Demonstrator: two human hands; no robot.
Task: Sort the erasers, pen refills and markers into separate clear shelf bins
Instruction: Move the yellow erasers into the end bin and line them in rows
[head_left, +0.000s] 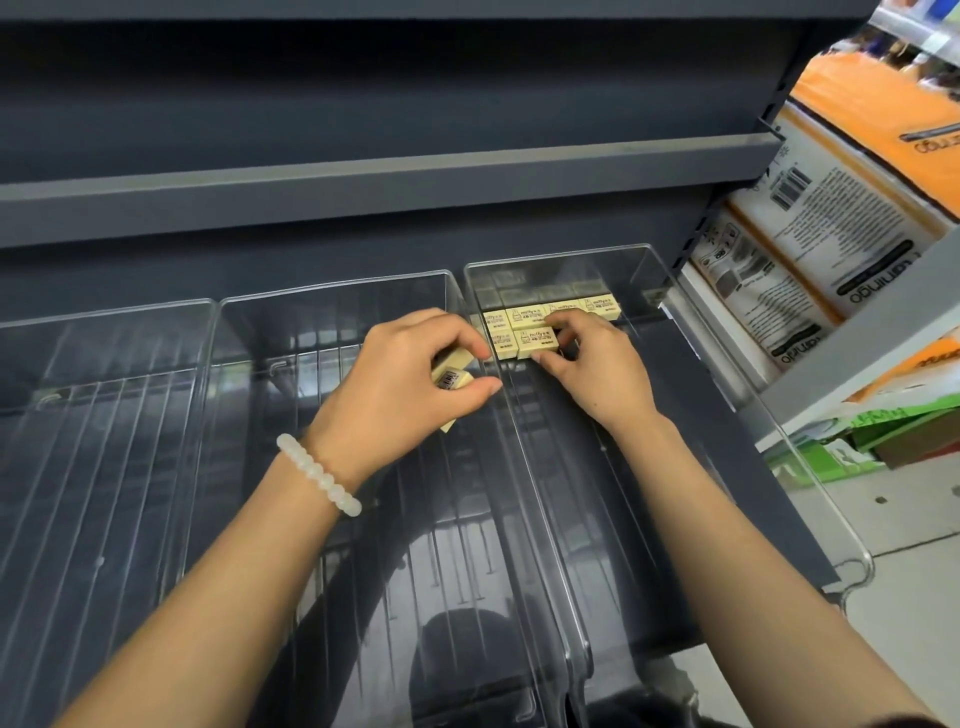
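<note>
Three clear shelf bins stand side by side on a dark grey shelf: left bin (104, 332), middle bin (337, 301) and right bin (644, 280). Several pale yellow erasers (597, 304) lie in rows at the far end of the right bin. My right hand (592, 374) reaches into that bin and pinches one eraser (537, 340) at the front of the rows. My left hand (405, 389), with a white bead bracelet on the wrist, hovers over the middle bin and holds a small stack of the same erasers (452, 371). No pen refills or markers are visible.
An empty grey shelf (363, 176) runs above the bins. To the right, a neighbouring shelf holds orange and white paper packs (810, 223). Green boxes (883, 436) sit lower right, above a light floor.
</note>
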